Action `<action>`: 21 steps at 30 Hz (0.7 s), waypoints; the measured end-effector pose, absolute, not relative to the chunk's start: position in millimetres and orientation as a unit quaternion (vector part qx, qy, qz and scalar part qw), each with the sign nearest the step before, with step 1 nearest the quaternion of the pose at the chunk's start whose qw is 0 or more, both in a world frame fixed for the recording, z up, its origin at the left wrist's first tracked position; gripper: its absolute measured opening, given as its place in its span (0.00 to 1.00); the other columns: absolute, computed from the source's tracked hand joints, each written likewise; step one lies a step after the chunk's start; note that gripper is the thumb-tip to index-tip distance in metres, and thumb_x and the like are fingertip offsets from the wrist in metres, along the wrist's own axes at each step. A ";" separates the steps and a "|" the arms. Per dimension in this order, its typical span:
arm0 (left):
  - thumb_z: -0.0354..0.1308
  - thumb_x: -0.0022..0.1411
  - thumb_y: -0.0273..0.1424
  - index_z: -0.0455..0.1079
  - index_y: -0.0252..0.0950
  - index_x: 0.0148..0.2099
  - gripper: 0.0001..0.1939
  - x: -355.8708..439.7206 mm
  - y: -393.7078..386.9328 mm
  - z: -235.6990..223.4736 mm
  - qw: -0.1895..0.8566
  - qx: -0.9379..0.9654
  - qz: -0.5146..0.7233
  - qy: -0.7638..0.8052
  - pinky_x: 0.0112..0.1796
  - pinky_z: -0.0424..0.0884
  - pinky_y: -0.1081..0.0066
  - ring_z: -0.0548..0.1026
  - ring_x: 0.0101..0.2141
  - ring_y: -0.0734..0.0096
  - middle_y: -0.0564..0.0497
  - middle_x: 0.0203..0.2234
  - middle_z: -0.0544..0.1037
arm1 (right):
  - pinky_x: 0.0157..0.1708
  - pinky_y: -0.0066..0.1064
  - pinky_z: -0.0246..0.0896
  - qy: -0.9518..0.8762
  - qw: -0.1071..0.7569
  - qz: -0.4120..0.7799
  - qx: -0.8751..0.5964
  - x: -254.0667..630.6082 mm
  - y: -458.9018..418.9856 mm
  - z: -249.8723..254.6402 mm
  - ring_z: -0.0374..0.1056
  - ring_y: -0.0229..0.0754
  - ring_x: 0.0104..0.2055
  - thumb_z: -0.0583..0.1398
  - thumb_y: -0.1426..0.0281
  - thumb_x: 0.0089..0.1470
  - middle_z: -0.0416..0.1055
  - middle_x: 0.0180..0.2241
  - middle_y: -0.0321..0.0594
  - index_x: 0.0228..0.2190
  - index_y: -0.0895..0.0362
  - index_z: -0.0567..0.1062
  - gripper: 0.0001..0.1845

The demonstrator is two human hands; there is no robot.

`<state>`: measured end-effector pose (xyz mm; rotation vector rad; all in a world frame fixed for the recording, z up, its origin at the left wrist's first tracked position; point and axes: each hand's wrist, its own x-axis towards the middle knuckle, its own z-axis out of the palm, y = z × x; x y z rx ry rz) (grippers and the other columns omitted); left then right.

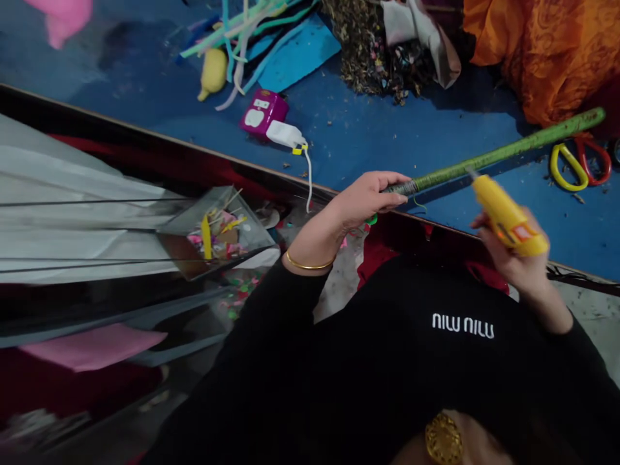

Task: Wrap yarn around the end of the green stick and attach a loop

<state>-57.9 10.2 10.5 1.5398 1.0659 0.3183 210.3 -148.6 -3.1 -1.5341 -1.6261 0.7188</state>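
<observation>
My left hand [365, 197] is closed around the near end of a long green stick [513, 152], which looks wrapped in thread or tape. The stick slants up to the right over the blue tabletop. In my right hand [516, 255] is a yellow glue gun [506, 216], gripped by its body. Its nozzle points up and left and sits at the lower edge of the stick; I cannot tell if they touch. Below the stick, near my left fingers, hangs a thin green strand [420, 205]. Scissors [578, 166] with a yellow and a red handle lie by the stick's far end.
A purple plug adapter [265, 114] with a white plug and cable lies near the table edge. Behind are a yellow object [213, 72], pipe cleaners [256, 32], blue sheet [303, 55], dried plant bits [361, 48] and orange cloth [547, 58]. A scrap-filled bin [252, 239] stands below left.
</observation>
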 end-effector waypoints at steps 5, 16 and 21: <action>0.61 0.62 0.29 0.79 0.37 0.55 0.19 -58.1 6.8 3.5 0.569 0.675 0.155 0.444 0.32 0.71 0.68 0.74 0.27 0.70 0.51 0.30 0.79 | 0.36 0.41 0.70 -0.672 0.365 0.276 -0.583 171.7 -119.7 -0.2 0.73 0.45 0.35 0.63 0.59 0.62 0.75 0.36 0.39 0.39 0.49 0.70 0.10; 0.62 0.61 0.25 0.78 0.34 0.55 0.19 -53.6 1.7 14.7 0.609 0.618 0.157 0.472 0.25 0.57 0.76 0.62 0.22 0.79 0.56 0.24 0.69 | 0.31 0.33 0.60 -0.679 0.367 0.272 -0.575 169.1 -115.6 -13.3 0.65 0.38 0.30 0.61 0.56 0.64 0.70 0.31 0.38 0.35 0.53 0.68 0.15; 0.62 0.62 0.24 0.78 0.34 0.55 0.19 -53.3 0.1 12.0 0.624 0.605 0.157 0.468 0.23 0.56 0.77 0.61 0.20 0.79 0.58 0.21 0.66 | 0.29 0.32 0.55 -0.682 0.365 0.263 -0.576 166.7 -113.3 -10.3 0.61 0.36 0.28 0.62 0.59 0.63 0.67 0.29 0.35 0.33 0.53 0.65 0.15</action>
